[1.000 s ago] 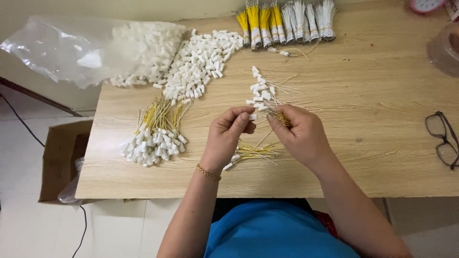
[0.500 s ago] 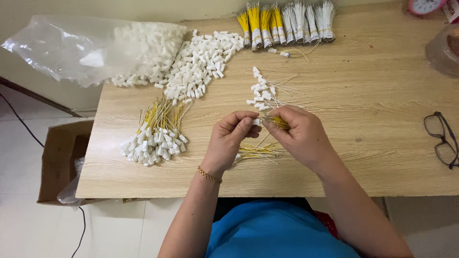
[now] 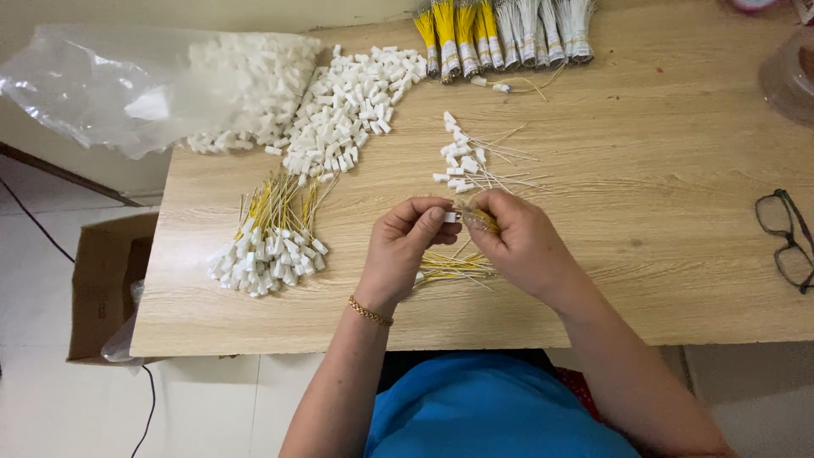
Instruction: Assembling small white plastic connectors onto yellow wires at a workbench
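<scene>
small white plastic connector (image 3: 450,217) pinched between thumb and forefinger of the left hand (image 3: 405,248), fingertips closed on it, just above the middle of the light wooden table (image 3: 644,254). thin yellow wires (image 3: 481,222) gripped in the right hand (image 3: 519,246), fingers curled tight around them, wire ends meeting the connector where the two hands touch. cannot tell whether a wire end already sits inside the connector: too small, and partly covered by the thumbs.

both hands held knuckles-up, close together, wrists raised off the table; thin gold bracelet (image 3: 370,312) on the left wrist; forearms running down toward a blue shirt (image 3: 492,407) at the bottom edge.

loose bunch of yellow wires (image 3: 449,268) lying on the table just beneath the hands, partly hidden by them. beyond the fingers, a small scatter of white connectors with pale wires (image 3: 471,161). to the left, a heap of yellow wires fitted with white connectors (image 3: 270,242). further up, a spread pile of loose white connectors (image 3: 352,106) spilling from a clear plastic bag (image 3: 127,85). along the far edge, bundles of yellow and white wires (image 3: 504,30), tops cut off by the frame. black-rimmed glasses (image 3: 788,237) at the right edge, partly cut off. brown cardboard box (image 3: 106,280) on the floor at left, half hidden under the table.
</scene>
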